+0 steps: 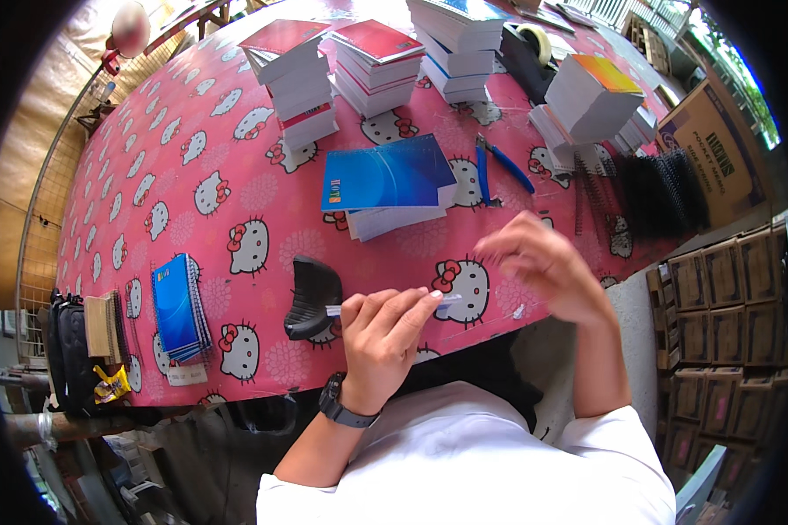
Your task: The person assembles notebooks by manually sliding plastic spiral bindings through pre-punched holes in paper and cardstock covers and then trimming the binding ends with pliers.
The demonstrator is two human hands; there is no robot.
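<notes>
My left hand (381,334), with a black watch at its wrist, is closed around a thin white pad of paper (450,300) seen nearly edge-on above the table's front edge. To the right of it my right hand (534,258) is raised over the table with bent fingers. Motion blurs those fingertips, so whether they hold anything is unclear. A black curved object with a ribbed lower part (313,297) rests left of the pad. Beyond the hands lies a small pile of blue-covered notebooks (385,173), with blue-handled pliers (499,171) to its right.
Tall stacks of red-covered pads (293,83), more pads (376,70) and blue-topped ones (460,52) stand at the back. A yellow-topped stack (591,101), black spiral coils (665,188) and a cardboard box (714,144) occupy the right. Spiral-bound blue notebooks (179,306) lie left.
</notes>
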